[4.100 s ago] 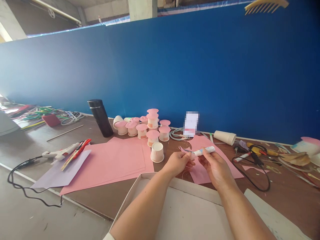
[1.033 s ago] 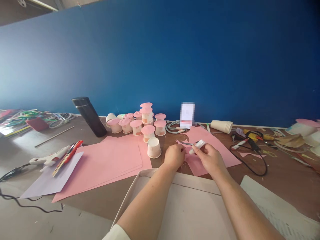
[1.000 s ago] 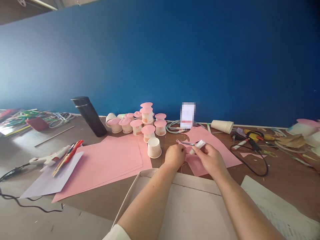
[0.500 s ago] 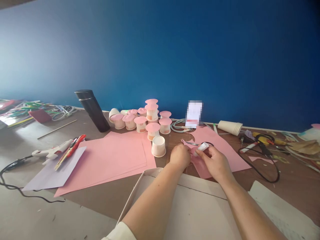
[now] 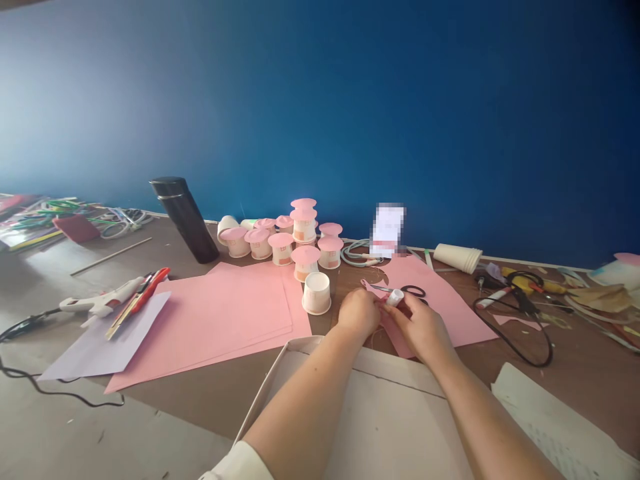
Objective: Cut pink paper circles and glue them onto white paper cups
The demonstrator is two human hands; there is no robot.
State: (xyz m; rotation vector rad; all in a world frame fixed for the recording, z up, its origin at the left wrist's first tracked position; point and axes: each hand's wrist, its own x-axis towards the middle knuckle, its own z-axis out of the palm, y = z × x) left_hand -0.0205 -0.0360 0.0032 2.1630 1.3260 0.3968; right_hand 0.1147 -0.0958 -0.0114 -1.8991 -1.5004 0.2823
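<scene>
Your right hand is clamped on a white tube, held tilted above the desk, near the scissors and a pink sheet. Your left hand is just beside the tube, fingers curled; whether it grips anything cannot be determined. An upturned paper cup stands near your left hand. Your forearms extend over a shallow cardboard tray.
</scene>
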